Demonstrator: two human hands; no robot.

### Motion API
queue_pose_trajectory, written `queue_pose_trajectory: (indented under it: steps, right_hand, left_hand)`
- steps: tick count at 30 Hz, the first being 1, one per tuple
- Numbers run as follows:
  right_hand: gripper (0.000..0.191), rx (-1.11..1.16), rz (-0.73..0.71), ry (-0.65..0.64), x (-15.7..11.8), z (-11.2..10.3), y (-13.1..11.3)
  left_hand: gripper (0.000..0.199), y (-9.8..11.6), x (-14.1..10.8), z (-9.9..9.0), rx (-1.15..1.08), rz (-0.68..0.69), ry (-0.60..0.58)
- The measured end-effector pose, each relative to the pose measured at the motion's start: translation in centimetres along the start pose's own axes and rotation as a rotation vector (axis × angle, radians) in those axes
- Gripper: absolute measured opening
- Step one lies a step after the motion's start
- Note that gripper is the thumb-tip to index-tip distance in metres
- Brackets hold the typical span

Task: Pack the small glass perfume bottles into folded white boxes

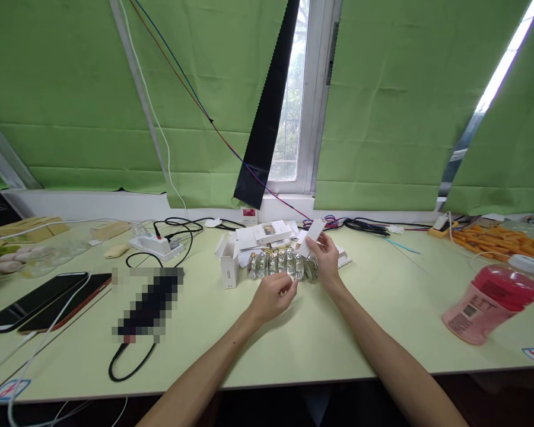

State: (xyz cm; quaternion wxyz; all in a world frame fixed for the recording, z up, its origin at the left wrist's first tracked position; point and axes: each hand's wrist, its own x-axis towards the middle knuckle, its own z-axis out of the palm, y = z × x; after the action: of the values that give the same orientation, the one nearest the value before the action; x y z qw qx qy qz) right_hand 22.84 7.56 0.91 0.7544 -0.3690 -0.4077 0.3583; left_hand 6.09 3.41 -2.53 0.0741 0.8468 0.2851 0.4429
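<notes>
My right hand (326,258) grips a small white carton (314,232) between thumb and fingers, tilted above the table. Loosely curled, my left hand (273,295) rests near the tabletop with nothing visible in its fingers. Just beyond it, several shiny silver-and-clear packets (273,263) stand in a row. To their left, a white box (228,265) is upright with its top flaps open. Behind the packets lies a pile of white cartons and papers (249,238), partly overlapping.
A pink plastic jar (489,302) leans at the right, near a heap of orange pieces (502,240). At the left are a tablet-like device (31,299), a white power strip (155,244) and a blurred dark item (149,305) with a black cable. Loose cables (367,227) run along the back.
</notes>
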Motion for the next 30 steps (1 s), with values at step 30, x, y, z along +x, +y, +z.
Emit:
queue_pose_trajectory:
  steps: [30]
  right_hand:
    - [0.064, -0.113, -0.112, -0.109, -0.24, -0.1, 0.7]
  left_hand:
    - [0.035, 0.4, 0.13, -0.23, 0.008, -0.025, -0.051]
